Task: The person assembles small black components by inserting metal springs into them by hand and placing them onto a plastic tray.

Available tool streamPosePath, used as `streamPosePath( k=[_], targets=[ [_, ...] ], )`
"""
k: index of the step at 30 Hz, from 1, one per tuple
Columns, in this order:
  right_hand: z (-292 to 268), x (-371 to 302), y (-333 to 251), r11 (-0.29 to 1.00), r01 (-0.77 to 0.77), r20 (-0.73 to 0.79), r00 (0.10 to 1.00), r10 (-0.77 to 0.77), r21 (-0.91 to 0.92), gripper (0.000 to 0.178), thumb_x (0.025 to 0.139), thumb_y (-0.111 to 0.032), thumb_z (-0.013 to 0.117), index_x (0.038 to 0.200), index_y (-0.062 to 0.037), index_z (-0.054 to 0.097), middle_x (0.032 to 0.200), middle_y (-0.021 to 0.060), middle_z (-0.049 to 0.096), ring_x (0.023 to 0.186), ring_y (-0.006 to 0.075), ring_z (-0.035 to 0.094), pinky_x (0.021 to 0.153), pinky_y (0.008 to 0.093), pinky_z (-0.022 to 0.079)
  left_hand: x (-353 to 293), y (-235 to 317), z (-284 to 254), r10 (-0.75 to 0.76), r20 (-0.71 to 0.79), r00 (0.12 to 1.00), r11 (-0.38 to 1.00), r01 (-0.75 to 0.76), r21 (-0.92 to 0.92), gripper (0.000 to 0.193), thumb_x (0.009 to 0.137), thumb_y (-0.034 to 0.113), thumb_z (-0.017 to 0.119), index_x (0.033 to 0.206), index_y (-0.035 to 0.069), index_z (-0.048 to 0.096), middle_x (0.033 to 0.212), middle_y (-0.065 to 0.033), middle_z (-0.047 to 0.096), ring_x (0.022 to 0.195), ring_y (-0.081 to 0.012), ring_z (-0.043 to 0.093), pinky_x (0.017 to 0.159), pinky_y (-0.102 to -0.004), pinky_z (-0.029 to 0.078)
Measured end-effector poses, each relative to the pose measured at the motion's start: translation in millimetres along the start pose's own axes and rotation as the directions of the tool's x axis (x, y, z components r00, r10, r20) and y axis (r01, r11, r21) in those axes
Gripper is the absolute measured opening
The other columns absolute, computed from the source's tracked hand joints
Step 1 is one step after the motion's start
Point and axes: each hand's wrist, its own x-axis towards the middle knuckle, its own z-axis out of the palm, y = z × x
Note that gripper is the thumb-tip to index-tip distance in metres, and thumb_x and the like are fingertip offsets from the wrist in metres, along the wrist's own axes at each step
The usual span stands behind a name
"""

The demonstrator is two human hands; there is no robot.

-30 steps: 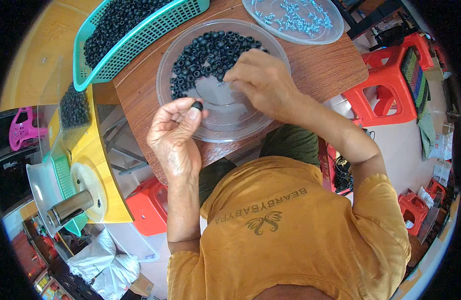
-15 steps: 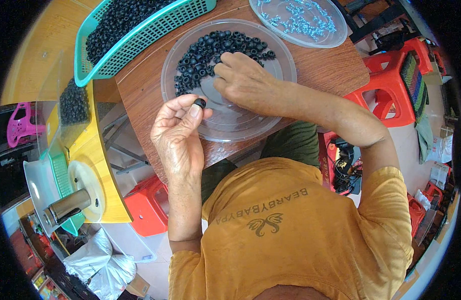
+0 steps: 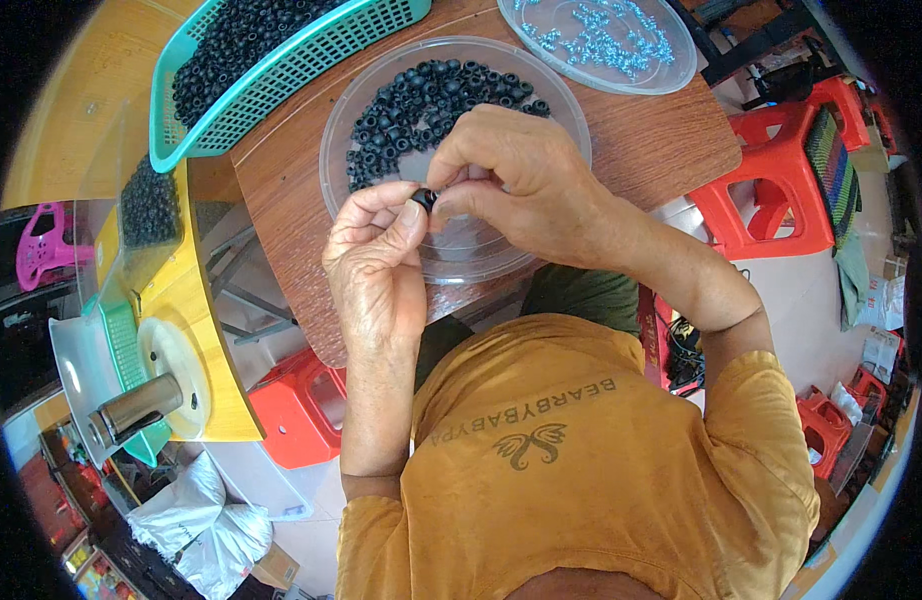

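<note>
The brown table (image 3: 671, 150) bears a clear tray (image 3: 473, 258), a clear dish (image 3: 596, 80) and, seemingly, a teal basket (image 3: 281, 92).

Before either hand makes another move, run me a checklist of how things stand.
1. Held black piece secured by the left hand, between thumb and fingers: ok.
2. Right hand brought up to that piece: ok.
3. Anything small pinched in the right hand: cannot tell, too small and partly hidden.
4. Loose black pieces spread evenly over the clear tray: not ok, bunched toward its far side.
5. Shiny pieces kept separate: ok, on their own clear dish.
</note>
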Motion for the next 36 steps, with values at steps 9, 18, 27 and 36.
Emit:
streamPosePath(
  k=[9, 18, 27, 36],
  targets=[
    [-4.5, -3.8, -3.8, 0.966, -0.213, 0.113, 0.974, 0.197, 0.149, 0.015, 0.07, -0.005, 0.072, 0.08, -0.0032, 0.061, 0.073, 0.0016, 0.057, 0.067, 0.0088, 0.053, 0.057, 0.0221, 0.043, -2.7, -1.4, 4.6, -0.003, -0.025, 1.0, 1.0, 0.002, -0.022, 0.023, 0.072, -0.008, 0.068, 0.093, -0.003, 0.06, 0.088, -0.009, 0.064, 0.081, -0.0133, 0.059, 0.079, -0.0255, 0.047],
    [-0.8, -5.0, -2.8, 0.921, -0.333, 0.116, 0.942, 0.315, 0.204, 0.015, 0.069, -0.004, 0.073, 0.079, -0.0033, 0.061, 0.072, 0.0, 0.056, 0.065, 0.0069, 0.051, 0.056, 0.0211, 0.042, -1.0, -4.3, 4.7, 0.004, -0.022, 1.0, 1.0, -0.004, 0.007, 0.022, 0.072, -0.008, 0.068, 0.092, -0.003, 0.061, 0.086, -0.0078, 0.063, 0.078, -0.012, 0.058, 0.075, -0.0239, 0.046],
    [-12.0, -4.8, 6.8, 0.66, -0.643, 0.325, 0.766, 0.554, 0.388, 0.018, 0.067, -0.007, 0.077, 0.074, -0.0031, 0.06, 0.068, -0.0003, 0.058, 0.063, 0.0042, 0.052, 0.055, 0.0191, 0.042, 2.3, -9.1, 3.2, -0.049, 0.086, 0.995, 0.999, 0.048, 0.009, 0.021, 0.07, -0.005, 0.071, 0.088, -0.002, 0.061, 0.088, -0.0101, 0.064, 0.076, -0.013, 0.058, 0.074, -0.0247, 0.047],
    [-7.0, -18.9, 8.4, 0.347, -0.736, 0.418, 0.636, 0.649, 0.581, 0.021, 0.069, -0.015, 0.078, 0.073, -0.0056, 0.059, 0.068, 0.0003, 0.06, 0.06, 0.0048, 0.054, 0.048, 0.0174, 0.035, -0.7, -15.2, 7.2, -0.057, 0.066, 0.996, 0.998, 0.054, 0.037, 0.019, 0.07, -0.007, 0.069, 0.085, -0.002, 0.059, 0.089, -0.0135, 0.064, 0.077, -0.0169, 0.06, 0.073, -0.0283, 0.05]
  ],
)
